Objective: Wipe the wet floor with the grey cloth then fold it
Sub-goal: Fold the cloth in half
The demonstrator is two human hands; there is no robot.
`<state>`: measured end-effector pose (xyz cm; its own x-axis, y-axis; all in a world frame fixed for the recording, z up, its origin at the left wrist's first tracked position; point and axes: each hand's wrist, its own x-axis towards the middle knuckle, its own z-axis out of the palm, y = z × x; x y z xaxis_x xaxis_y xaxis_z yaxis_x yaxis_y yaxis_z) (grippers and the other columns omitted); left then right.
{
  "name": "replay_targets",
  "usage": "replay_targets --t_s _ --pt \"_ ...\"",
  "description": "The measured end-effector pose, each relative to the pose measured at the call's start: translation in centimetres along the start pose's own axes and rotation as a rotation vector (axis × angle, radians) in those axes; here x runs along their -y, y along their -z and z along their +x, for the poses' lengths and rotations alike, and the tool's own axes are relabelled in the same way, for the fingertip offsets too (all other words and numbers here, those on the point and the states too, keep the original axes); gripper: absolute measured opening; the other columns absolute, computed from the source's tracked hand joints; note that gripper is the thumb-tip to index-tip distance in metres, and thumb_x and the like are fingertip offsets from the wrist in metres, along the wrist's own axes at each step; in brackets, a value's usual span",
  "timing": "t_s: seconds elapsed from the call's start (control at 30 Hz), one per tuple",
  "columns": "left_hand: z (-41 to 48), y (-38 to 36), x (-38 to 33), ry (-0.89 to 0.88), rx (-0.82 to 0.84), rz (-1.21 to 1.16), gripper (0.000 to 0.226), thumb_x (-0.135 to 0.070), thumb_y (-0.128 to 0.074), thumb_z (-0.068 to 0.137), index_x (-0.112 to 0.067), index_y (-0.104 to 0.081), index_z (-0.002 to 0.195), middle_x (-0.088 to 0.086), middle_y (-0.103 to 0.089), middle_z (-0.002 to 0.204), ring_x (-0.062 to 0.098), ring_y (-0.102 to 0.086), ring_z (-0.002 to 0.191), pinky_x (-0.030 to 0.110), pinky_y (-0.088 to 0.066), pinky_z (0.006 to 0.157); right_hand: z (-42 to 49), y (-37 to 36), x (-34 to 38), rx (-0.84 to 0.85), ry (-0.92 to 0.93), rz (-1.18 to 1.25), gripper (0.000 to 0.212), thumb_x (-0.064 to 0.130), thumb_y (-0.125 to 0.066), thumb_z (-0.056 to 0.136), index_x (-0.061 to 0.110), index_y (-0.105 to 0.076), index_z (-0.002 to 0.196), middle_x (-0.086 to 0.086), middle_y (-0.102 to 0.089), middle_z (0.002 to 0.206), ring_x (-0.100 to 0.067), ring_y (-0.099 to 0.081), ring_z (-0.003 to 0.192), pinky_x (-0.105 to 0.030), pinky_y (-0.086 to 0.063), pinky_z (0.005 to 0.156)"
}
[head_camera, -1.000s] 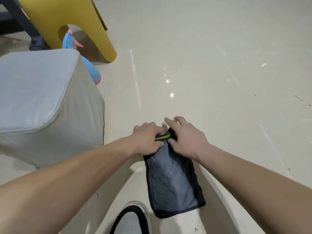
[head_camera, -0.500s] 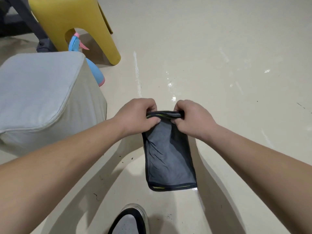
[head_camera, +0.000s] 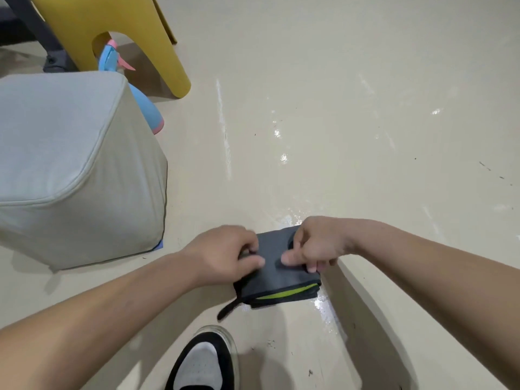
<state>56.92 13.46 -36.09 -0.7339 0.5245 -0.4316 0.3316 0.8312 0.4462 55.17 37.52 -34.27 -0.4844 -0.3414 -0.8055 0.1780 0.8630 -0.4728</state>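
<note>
The grey cloth (head_camera: 277, 280) lies on the beige floor (head_camera: 323, 114) in front of me, folded into a small thick rectangle with a lime-green strip showing at its near edge and a dark loop sticking out at the near left corner. My left hand (head_camera: 228, 253) pinches its left side, thumb on top. My right hand (head_camera: 315, 246) grips the right side, thumb on top and fingers curled over the edge. Wet, shiny streaks glint on the floor beyond the cloth and beside its near right corner.
A grey upholstered cube stool (head_camera: 70, 170) stands at the left. Behind it stand a blue and pink spray bottle (head_camera: 146, 108) and a yellow plastic stool (head_camera: 126, 26). My black and white shoe (head_camera: 205, 361) is just below the cloth.
Both hands brought the cloth's far edge toward me and down over its near half, so the long hanging strip is now a short folded packet on the floor.
</note>
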Motion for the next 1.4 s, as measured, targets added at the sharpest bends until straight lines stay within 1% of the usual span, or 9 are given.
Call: replay_targets --t_s 0.13,0.27,0.57,0.67,0.8,0.93,1.13,1.27,1.4 --pt "1.5 -0.6 0.7 0.161 -0.050 0.089 0.053 -0.053 -0.066 0.084 -0.028 -0.052 0.127 -0.005 -0.051 0.120 0.020 -0.050 0.111 0.042 -0.050 0.092 2.3 -0.5 -1.4 -0.520 -0.035 0.029 0.023 0.039 -0.063 0.090 0.021 -0.059 0.103 0.001 -0.067 0.098 -0.021 -0.065 0.083 -0.036 -0.056 0.081" --pt "2.6 -1.7 0.1 0.292 0.067 0.020 0.045 -0.050 -0.073 0.075 -0.028 -0.051 0.108 -0.006 -0.058 0.103 0.018 -0.054 0.097 0.037 -0.051 0.080 3.5 -2.0 -1.3 -0.442 -0.109 -0.077 0.028 0.043 -0.066 0.086 0.024 -0.057 0.105 0.003 -0.060 0.108 -0.023 -0.062 0.100 -0.040 -0.055 0.088" --pt "2.8 1.5 -0.4 0.356 0.243 -0.312 0.024 -0.023 -0.072 0.068 -0.019 -0.051 0.078 -0.006 -0.057 0.082 0.013 -0.052 0.068 0.027 -0.041 0.056 1.5 0.4 -0.7 -0.328 -0.029 0.258 0.020 0.033 -0.066 0.071 0.020 -0.052 0.075 0.005 -0.059 0.071 -0.018 -0.055 0.066 -0.038 -0.051 0.061" --pt "4.5 6.0 -0.9 0.400 0.167 -0.558 0.021 -0.016 -0.072 0.069 -0.017 -0.056 0.083 -0.003 -0.060 0.077 0.014 -0.053 0.062 0.024 -0.040 0.051 -0.7 2.8 0.3 -0.432 -0.047 0.555 0.018 0.028 -0.064 0.084 0.019 -0.049 0.084 0.004 -0.052 0.069 -0.016 -0.047 0.062 -0.028 -0.038 0.056" --pt "7.4 12.7 -1.2 0.388 -0.073 -0.791 0.023 -0.014 -0.073 0.076 -0.019 -0.063 0.096 0.000 -0.067 0.088 0.018 -0.062 0.077 0.029 -0.052 0.064 -2.0 8.3 3.9 -0.630 -0.063 0.790 0.021 0.027 -0.064 0.091 0.015 -0.048 0.099 -0.001 -0.059 0.086 -0.018 -0.052 0.075 -0.030 -0.042 0.062" --pt "8.7 19.0 -1.1 0.424 -0.188 -0.996 0.035 -0.012 -0.066 0.072 -0.024 -0.059 0.105 0.007 -0.068 0.106 0.025 -0.064 0.084 0.039 -0.054 0.069 -2.5 15.5 9.5 -0.644 -0.112 0.856 0.031 0.019 -0.067 0.086 0.017 -0.051 0.112 -0.004 -0.064 0.107 -0.022 -0.061 0.090 -0.032 -0.049 0.070" --pt "8.3 27.5 1.7 0.350 -0.312 -1.011 0.043 -0.007 -0.059 0.074 -0.034 -0.054 0.107 -0.004 -0.067 0.105 0.017 -0.067 0.093 0.038 -0.061 0.076 -3.7 24.3 18.4 -0.593 -0.121 0.771 0.022 0.004 -0.065 0.079 0.001 -0.069 0.101 -0.010 -0.074 0.094 -0.029 -0.070 0.087 -0.043 -0.059 0.084" --pt "8.2 31.4 4.2 0.461 -0.418 -1.057 0.015 -0.008 -0.062 0.070 -0.014 -0.058 0.082 0.004 -0.065 0.071 0.028 -0.059 0.063 0.031 -0.047 0.061 -3.2 27.8 22.4 -0.606 -0.111 0.779 0.018 0.000 -0.062 0.091 0.001 -0.065 0.108 -0.017 -0.074 0.097 -0.032 -0.073 0.083 -0.043 -0.063 0.072" --pt "8.1 34.7 5.4 0.620 -0.409 -1.236 0.025 -0.011 -0.067 0.069 -0.017 -0.043 0.066 0.002 -0.037 0.055 0.019 -0.031 0.048 0.028 -0.024 0.052 -1.1 29.5 25.6 -0.613 -0.035 0.744 0.014 0.017 -0.054 0.101 0.015 -0.056 0.114 -0.014 -0.069 0.109 -0.031 -0.066 0.082 -0.035 -0.056 0.059"
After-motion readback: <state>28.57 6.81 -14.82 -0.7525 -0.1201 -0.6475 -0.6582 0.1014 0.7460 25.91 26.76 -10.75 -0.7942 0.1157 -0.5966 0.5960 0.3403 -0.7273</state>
